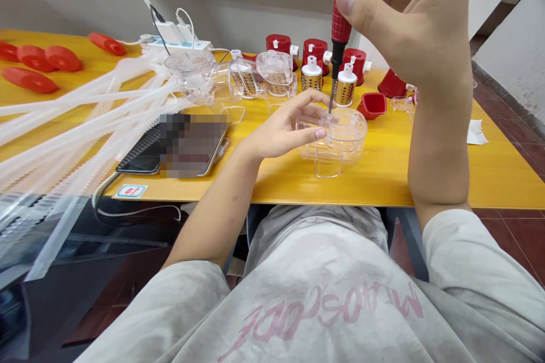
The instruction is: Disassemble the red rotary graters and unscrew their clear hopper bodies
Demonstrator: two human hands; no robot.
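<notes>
A clear plastic housing (347,127) rests near the front of the yellow table. My left hand (293,125) grips its left side, with the thumb in front and the fingers behind. Above it, my right hand (392,17) is closed round the red handle of a screwdriver (342,22). The screwdriver stands nearly upright, its handle leaning slightly right. Its tip reaches down to the top of the housing, close to my left fingers; whether a screw sits under it I cannot tell.
Behind stand metal grater drums (311,75) and red bases (315,51). A red cup (373,105) lies right of the housing. More clear housings (275,68), a tablet-like device (196,144), long plastic sleeves (106,102), red oval parts (46,58) and a power strip (179,44) occupy the left.
</notes>
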